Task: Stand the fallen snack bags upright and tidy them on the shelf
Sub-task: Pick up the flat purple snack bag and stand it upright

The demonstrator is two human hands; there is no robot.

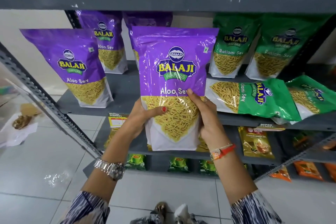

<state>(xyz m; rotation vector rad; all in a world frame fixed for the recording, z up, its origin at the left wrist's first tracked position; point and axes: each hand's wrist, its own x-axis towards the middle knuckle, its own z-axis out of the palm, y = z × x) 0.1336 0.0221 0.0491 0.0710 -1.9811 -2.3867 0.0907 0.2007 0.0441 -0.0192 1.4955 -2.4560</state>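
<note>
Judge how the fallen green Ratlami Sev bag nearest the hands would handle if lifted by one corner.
The fallen green bag looks glossy, so probably slippery. Its film wrinkles and sags, suggesting it would flop. Loose sev inside would likely shift downward and could break if squeezed.

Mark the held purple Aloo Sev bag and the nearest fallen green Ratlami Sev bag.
Held purple Aloo Sev bag (pixel 176 71), head view, on its logo.
Fallen green Ratlami Sev bag (pixel 258 96), head view, on its logo.

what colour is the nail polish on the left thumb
Red, on the left hand's thumbnail, seen in the head view.
</note>
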